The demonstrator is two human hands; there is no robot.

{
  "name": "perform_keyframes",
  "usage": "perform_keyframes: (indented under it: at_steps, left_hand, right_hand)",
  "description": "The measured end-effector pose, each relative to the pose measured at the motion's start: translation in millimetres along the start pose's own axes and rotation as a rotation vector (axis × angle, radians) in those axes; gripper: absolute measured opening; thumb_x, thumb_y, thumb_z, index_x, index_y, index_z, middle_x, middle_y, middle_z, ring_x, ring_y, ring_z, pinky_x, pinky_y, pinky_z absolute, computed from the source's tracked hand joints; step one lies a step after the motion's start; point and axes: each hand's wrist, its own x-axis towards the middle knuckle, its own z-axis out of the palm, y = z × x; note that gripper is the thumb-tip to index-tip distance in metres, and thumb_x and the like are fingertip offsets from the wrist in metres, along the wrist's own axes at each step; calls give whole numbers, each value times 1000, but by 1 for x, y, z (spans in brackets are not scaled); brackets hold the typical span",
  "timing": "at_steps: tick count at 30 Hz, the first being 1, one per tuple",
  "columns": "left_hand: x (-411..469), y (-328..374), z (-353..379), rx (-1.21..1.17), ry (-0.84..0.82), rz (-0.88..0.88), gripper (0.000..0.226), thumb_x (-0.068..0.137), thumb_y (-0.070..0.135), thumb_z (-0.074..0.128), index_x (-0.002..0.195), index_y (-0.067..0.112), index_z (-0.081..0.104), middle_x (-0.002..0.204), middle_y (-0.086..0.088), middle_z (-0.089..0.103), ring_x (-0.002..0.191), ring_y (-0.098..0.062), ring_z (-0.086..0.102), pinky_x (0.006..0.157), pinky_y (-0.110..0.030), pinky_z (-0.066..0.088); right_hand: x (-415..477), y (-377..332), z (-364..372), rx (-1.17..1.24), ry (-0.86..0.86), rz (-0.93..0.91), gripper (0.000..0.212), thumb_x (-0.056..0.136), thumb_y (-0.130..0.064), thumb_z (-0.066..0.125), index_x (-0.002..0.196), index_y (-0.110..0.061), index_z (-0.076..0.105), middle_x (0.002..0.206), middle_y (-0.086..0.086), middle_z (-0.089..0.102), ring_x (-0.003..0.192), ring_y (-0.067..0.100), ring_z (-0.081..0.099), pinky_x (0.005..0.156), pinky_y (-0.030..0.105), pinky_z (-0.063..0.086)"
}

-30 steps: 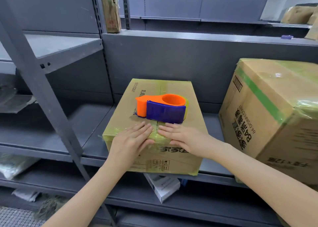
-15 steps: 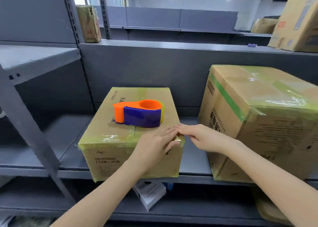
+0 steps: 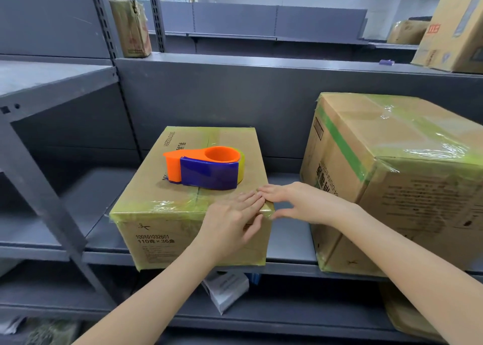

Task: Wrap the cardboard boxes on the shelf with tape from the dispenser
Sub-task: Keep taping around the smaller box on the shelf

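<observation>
A small cardboard box (image 3: 167,229) with yellowish tape along its edges sits on the grey shelf (image 3: 290,242). An orange and blue tape dispenser (image 3: 206,168) lies on top of it. My left hand (image 3: 232,222) lies flat over the box's front right corner, fingers straight, thumb down the front face. My right hand (image 3: 295,201) touches the same corner from the right with straight fingers on the tape. A larger taped cardboard box (image 3: 407,177) stands to the right.
A slanted grey shelf post (image 3: 39,188) crosses the left side. A small white box (image 3: 226,291) lies on the lower shelf. More cardboard boxes stand on the upper shelf at left (image 3: 132,28) and right (image 3: 454,31).
Both hands have slid from the middle of the box's front edge to its front right corner. The camera view has shifted left and up.
</observation>
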Motion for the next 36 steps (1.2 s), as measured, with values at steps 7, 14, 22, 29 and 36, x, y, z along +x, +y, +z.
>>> perform_keyframes:
  at_steps: [7,14,22,29,36]
  left_hand:
    - [4,2,3,29,35,13,41,83,41,56,99,8,75,104,-5,71,98,-15,68,82,-31,56]
    - [3,-2,14,31,101,46,34,86,34,54,93,9,76,99,-3,72,93,-15,69,85,-26,52]
    - [2,3,2,-84,51,-30,35,81,40,59,97,14,76,101,0,71,96,-10,67,81,-25,55]
    - [-22,-23,-43,-336,-8,-22,34,88,40,59,78,13,77,86,5,74,85,-4,69,69,-25,56]
    - [-1,-1,-72,-60,-285,-209,56,78,63,35,95,21,67,87,8,66,84,-9,58,69,-31,49]
  right_hand:
    - [1,-3,2,-77,103,-10,53,91,-38,57,139,-24,43,146,-11,37,135,2,32,112,28,29]
    - [3,-3,0,-102,78,43,52,90,-45,54,137,-26,45,144,-12,39,133,3,36,108,32,34]
    - [3,-8,-3,71,120,90,36,99,-36,40,125,-24,61,132,-12,55,117,7,55,102,32,42]
    - [20,-7,-7,-62,122,129,53,94,-4,37,145,-15,34,152,0,30,141,13,24,113,26,23]
    - [60,-3,-10,-56,46,158,54,96,-7,27,149,-18,24,158,1,9,146,15,3,118,31,2]
